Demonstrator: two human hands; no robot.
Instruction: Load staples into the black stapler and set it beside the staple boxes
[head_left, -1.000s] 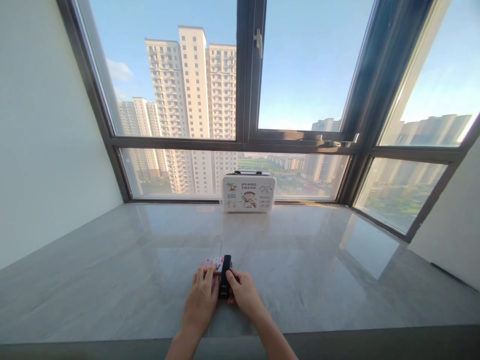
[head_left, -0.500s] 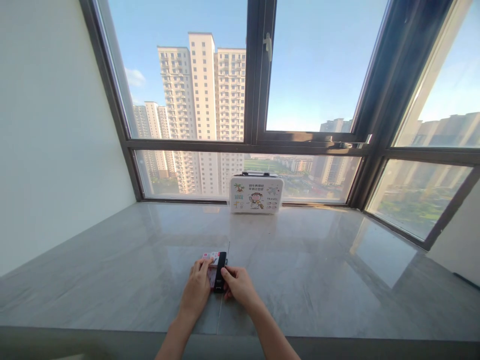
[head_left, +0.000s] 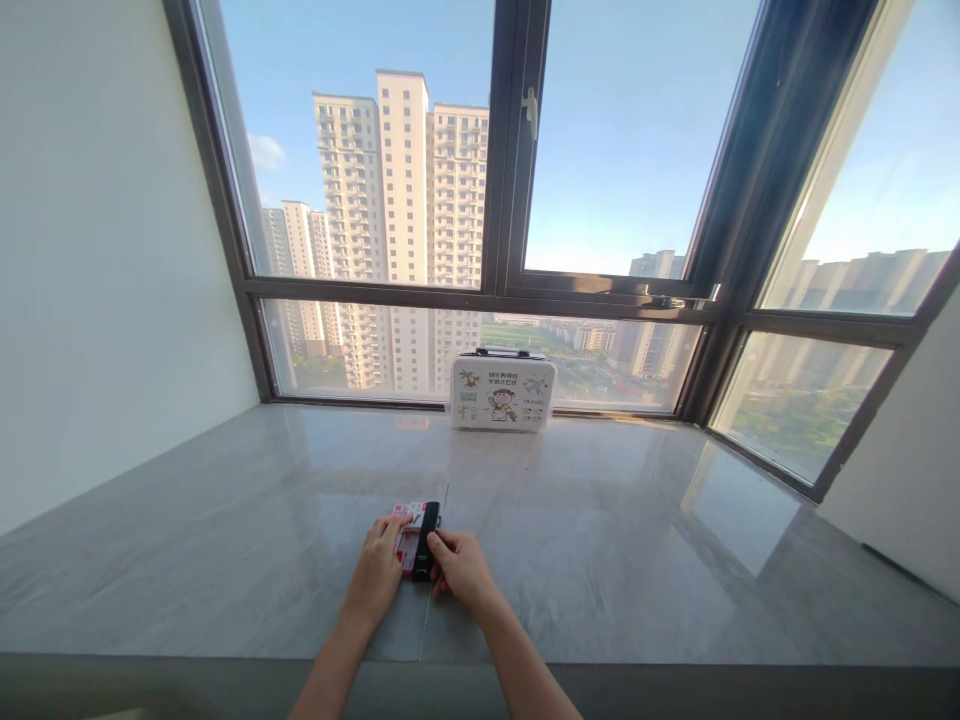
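A small red and white printed package (head_left: 403, 550) lies on the grey stone-look sill, with a black bar-shaped item (head_left: 427, 545) upright in the view along its right side. Whether the two are joined is unclear. My left hand (head_left: 376, 565) grips the package from the left, fingers over its top and part of its print hidden. From the right, my right hand (head_left: 461, 568) pinches the black item, thumb on its near face and the other fingers curled at its right edge, partly out of sight. The exact kind of the black item cannot be made out.
A white carry case (head_left: 502, 395) with cartoon prints and a black handle stands against the window at the back. Dark window frames (head_left: 480, 298) border the grey sill (head_left: 600, 540). A white wall (head_left: 112, 250) rises on the left; the sill's front edge runs below my hands.
The whole view has shifted slightly, so hands, package and case appear a little further left. Both hands keep the same hold on the package and black item.
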